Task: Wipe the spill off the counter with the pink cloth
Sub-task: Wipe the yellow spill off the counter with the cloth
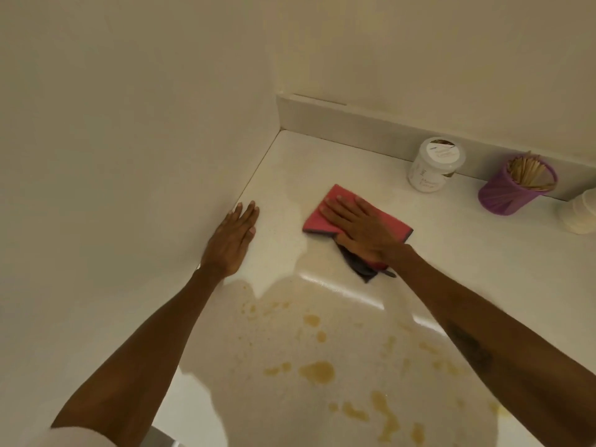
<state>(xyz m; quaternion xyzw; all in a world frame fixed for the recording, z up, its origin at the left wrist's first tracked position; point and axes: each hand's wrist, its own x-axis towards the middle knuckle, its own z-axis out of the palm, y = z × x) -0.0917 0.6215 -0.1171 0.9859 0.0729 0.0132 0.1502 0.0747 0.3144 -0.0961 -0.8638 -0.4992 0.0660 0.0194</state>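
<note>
Head view. My right hand lies flat, fingers spread, palm down on the pink cloth; it presses rather than grips. The cloth sits folded on the white counter, towards the back, a little right of the corner where the side wall meets the backsplash. A dark grey edge of the cloth sticks out from under my wrist on the near side.

My left hand is open and flat, holding nothing, fingers together, resting at the counter's left edge where it meets the wall, well apart from the cloth.

The spill: yellowish-brown blotches and drops scattered over the near counter between my forearms, nearer to me than the cloth and not touching it. A faint wet sheen runs between the blotches and the cloth.

Along the backsplash to the right: a white lidded jar, then a purple cup full of thin wooden sticks, then a white object cut off by the frame edge, too blurred to identify
</note>
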